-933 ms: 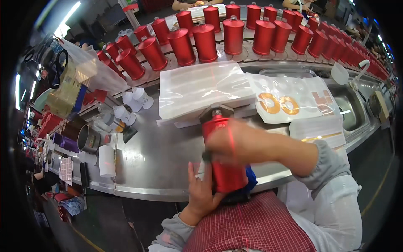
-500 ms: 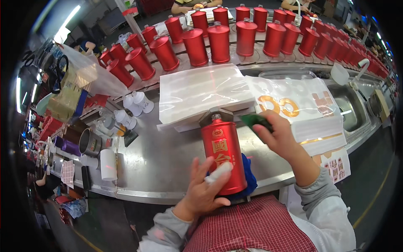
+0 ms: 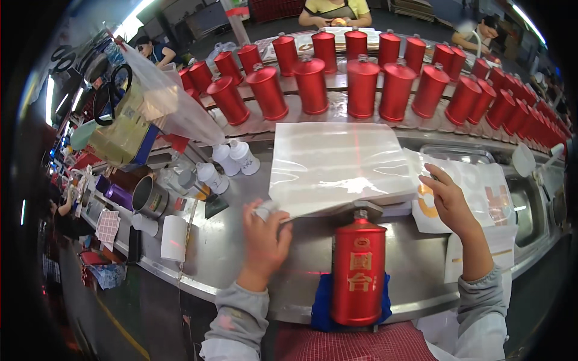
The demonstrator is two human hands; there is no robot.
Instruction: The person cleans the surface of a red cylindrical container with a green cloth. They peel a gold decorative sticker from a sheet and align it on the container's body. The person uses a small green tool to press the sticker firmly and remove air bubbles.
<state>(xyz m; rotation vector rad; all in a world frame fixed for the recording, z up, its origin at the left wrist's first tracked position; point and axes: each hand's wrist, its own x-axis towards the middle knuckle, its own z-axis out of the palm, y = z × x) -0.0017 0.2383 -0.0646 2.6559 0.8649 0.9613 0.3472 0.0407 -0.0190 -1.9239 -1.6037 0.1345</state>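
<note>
A red bottle (image 3: 359, 277) with gold characters lies on a blue cloth (image 3: 322, 304), its neck against a grey metal bracket (image 3: 376, 210). To its left, my left hand (image 3: 263, 246), a white cover on one finger, has its fingers curled at the near left corner of a glossy white sheet (image 3: 337, 159). This sheet lies on a stack behind the bottle. My right hand (image 3: 451, 204) hovers with fingers apart over a pale sheet with gold decals (image 3: 425, 204). Nothing shows in it.
Rows of red bottles (image 3: 310, 87) stand on the curved conveyor behind. White small bottles (image 3: 243, 157), a metal pot (image 3: 150, 197) and a paper roll (image 3: 174, 238) sit at left. A sink (image 3: 530, 207) is at right. Other people work beyond the conveyor.
Both hands have left the red bottle. My left hand moved to the white sheet's corner; my right hand moved over the decals, and the green flat tool it held is out of sight.
</note>
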